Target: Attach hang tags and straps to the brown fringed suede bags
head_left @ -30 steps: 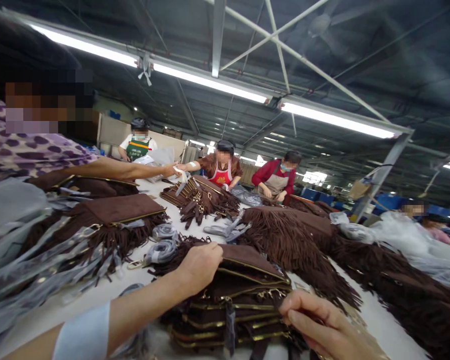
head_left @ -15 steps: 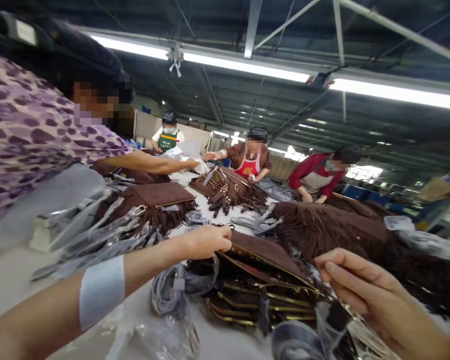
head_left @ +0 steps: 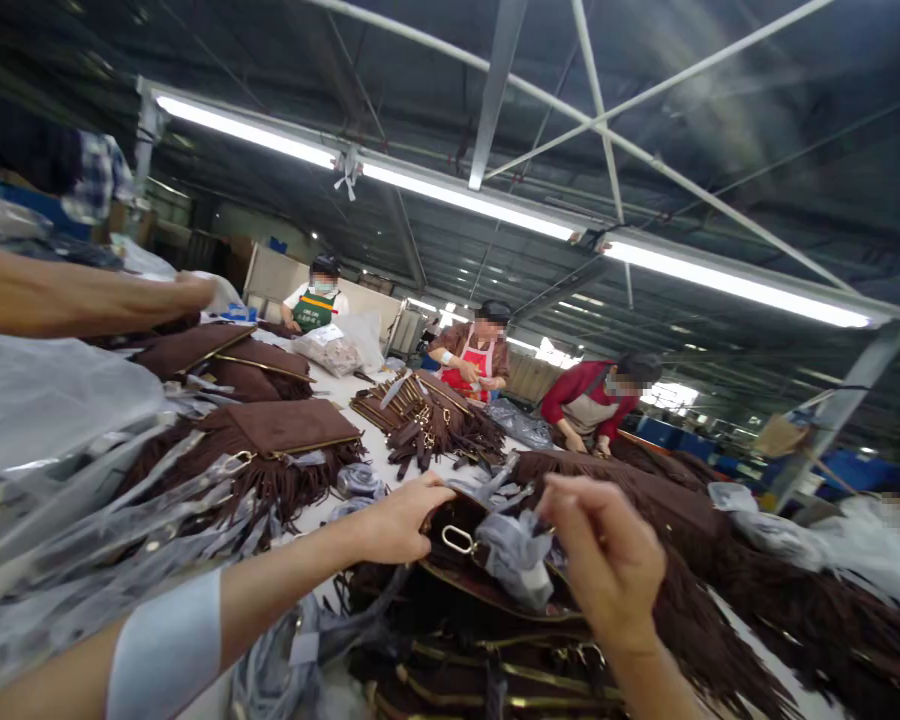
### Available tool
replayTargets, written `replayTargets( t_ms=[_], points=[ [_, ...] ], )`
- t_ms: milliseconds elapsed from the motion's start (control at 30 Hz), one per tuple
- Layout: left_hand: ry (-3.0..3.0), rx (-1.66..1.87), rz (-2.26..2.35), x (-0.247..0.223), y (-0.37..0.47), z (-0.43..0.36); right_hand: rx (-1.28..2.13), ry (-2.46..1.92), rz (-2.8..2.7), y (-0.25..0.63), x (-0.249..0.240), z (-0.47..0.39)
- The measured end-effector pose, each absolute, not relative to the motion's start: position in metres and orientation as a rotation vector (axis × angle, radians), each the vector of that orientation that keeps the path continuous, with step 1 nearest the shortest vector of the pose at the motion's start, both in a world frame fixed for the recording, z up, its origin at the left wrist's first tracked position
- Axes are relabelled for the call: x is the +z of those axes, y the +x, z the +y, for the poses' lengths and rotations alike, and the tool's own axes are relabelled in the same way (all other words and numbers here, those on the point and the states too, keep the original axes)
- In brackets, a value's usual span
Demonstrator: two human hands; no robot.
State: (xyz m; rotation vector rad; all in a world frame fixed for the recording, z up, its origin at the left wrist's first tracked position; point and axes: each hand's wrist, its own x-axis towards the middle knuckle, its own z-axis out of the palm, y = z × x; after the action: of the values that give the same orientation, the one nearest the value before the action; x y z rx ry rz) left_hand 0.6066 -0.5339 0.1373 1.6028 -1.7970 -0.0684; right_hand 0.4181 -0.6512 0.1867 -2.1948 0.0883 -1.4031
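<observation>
Table (head_left: 373, 432), white: crowded; bare strips run between the piles, the widest gap beyond the left hand, a narrow one at far right.
Heap of fringed brown bags (head_left: 585, 475): close behind the right hand, limiting room on that side.
Stack of zipped bags (head_left: 495, 680): nearest the wearer, gold zip edges outward.
Open brown bag (head_left: 457, 590): on top of that stack, mouth gaping between the hands (its far rim partly hidden).
Right hand (head_left: 611, 560): over the bag's right edge, fingers pinched together on the wrapped bundle.
Left hand (head_left: 397, 522): at the bag's left rim, fingers clamped on it.
Wrapped bundle (head_left: 517, 560), grey: in the mouth.
Metal ring (head_left: 457, 540): just left of the bundle.
</observation>
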Motion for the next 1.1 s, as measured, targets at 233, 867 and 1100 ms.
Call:
replayTargets(
  t_ms=[233, 867, 1100],
  points=[
    [1.543, -0.365, -1.565, 0.123, 0.61, -0.54, -0.601, -2.814, 0.374, 0.453, 0.095, -0.666],
    [1.691, -0.726, -0.719, 0.058, 0.63, -0.571, -0.281, -3.041, 0.79, 0.487, 0.092, -0.662],
    [1.63, -0.84, -0.586, 0.054, 0.634, -0.576, -0.276, -3.067, 0.824, 0.488, 0.093, -0.663]
  ],
)
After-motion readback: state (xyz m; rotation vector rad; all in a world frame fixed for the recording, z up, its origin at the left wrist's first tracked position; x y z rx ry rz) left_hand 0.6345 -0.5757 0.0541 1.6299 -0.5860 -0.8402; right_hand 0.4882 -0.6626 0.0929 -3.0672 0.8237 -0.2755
